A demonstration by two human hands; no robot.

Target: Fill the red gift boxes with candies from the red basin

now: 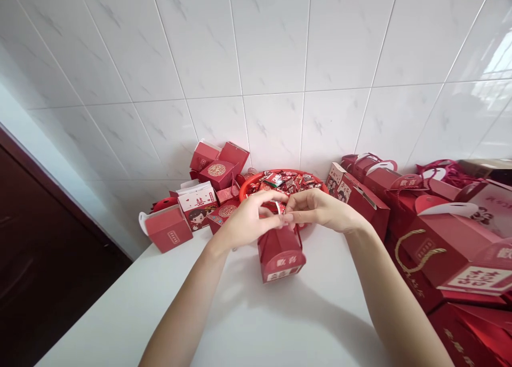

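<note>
A small red gift box (pixel 280 254) with white characters on its front flap stands on the white table. Above its top, my left hand (pixel 256 215) and my right hand (pixel 316 209) meet, fingertips pinched together. A dark red cord runs down the box's right side from the fingers. What the fingertips hold is too small and too covered to name. Behind the hands, a round red tray (pixel 245 184) holds several wrapped candies (pixel 286 181).
Several small red boxes (pixel 170 229) are piled at the table's back left. Many larger red boxes (pixel 452 249) with handles are stacked along the right side. A tiled wall (pixel 276 41) rises behind the white table (pixel 256 324). A dark brown surface is at the far left.
</note>
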